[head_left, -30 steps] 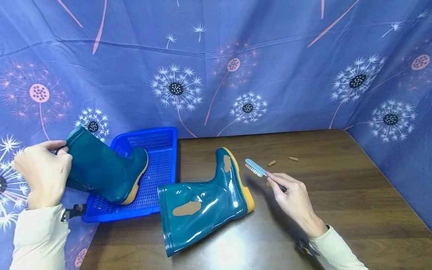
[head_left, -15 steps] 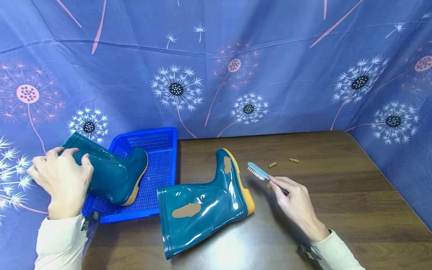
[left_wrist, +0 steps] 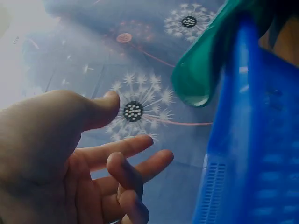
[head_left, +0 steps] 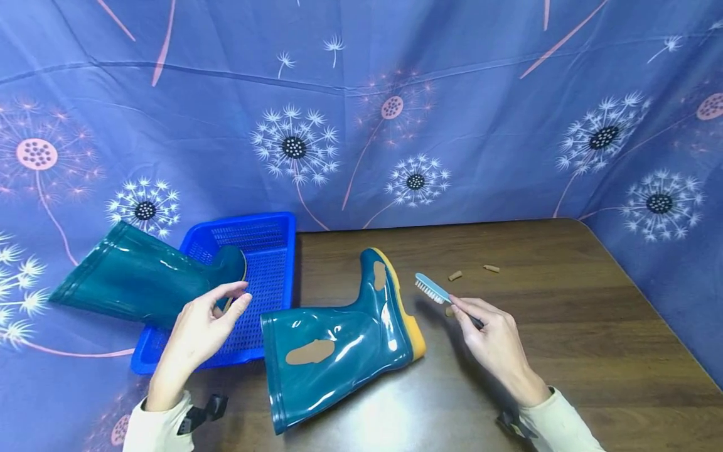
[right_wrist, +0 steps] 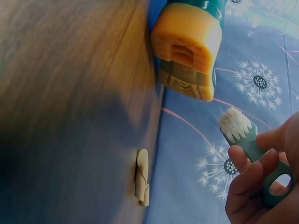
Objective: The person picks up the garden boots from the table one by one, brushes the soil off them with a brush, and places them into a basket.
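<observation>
Directions are read from the boot lying on the table in the head view, with twelve at the top. That glossy green boot (head_left: 344, 370) lies on its side on the wooden table (head_left: 593, 326), toe between twelve and one, mouth near nine, yellow heel at three; one tan patch (head_left: 310, 352) marks its shaft and a smaller tan patch (head_left: 380, 275) its foot. At three o'clock the right hand (head_left: 496, 346) pinches a light-blue brush (head_left: 433, 287) by the handle between thumb and fingers; the brush head, at two, points toward ten, its white bristles apart from the boot. Two small tan pieces, a near piece (head_left: 455, 275) and a far piece (head_left: 491, 269), lie on the table toward two. Between nine and ten, the left hand (head_left: 198, 328) is over the near side of the blue basket (head_left: 290, 263), thumb apart from the loosely bent fingers, nothing between them. The basket sits at ten; inside it is the foot of a second green boot (head_left: 141, 270), whose shaft leans out over the rim. A blue dandelion-print cloth (head_left: 497, 138) hangs behind, at twelve.
</observation>
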`<state>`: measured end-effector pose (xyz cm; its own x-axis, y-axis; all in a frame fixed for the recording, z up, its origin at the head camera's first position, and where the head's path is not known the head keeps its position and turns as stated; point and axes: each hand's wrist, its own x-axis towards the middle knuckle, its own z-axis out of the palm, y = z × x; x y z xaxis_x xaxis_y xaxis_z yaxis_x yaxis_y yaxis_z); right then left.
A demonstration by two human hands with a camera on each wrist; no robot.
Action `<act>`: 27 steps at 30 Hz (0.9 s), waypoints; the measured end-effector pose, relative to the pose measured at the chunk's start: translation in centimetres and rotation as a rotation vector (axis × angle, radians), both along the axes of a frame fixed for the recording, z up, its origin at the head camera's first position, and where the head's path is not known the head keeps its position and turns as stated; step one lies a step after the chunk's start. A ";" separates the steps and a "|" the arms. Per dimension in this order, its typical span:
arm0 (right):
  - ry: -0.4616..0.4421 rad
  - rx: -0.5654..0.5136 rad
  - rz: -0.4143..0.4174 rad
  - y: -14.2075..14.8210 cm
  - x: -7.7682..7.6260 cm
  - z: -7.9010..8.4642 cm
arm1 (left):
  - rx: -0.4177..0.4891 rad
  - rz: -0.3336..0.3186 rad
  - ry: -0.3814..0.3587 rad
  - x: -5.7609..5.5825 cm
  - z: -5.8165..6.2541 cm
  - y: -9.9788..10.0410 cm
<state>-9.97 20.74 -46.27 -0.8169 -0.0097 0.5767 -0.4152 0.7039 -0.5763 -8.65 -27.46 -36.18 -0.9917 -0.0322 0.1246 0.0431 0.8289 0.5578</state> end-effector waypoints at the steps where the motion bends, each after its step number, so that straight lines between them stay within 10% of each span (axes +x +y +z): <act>1: -0.001 -0.001 -0.002 0.0 0.0 -0.1 | 0.010 -0.009 0.004 0.2 -0.3 0.1; 11: -0.016 0.001 -0.006 -0.1 0.1 -0.5 | 0.123 0.015 -0.025 1.8 -3.5 1.1; 20: 0.029 -0.034 -0.002 -0.1 0.3 -0.7 | 0.128 -0.018 -0.080 2.0 -4.0 2.5; 27: 0.030 -0.028 -0.004 0.1 0.2 -0.7 | 0.162 -0.037 0.012 1.7 -4.3 3.4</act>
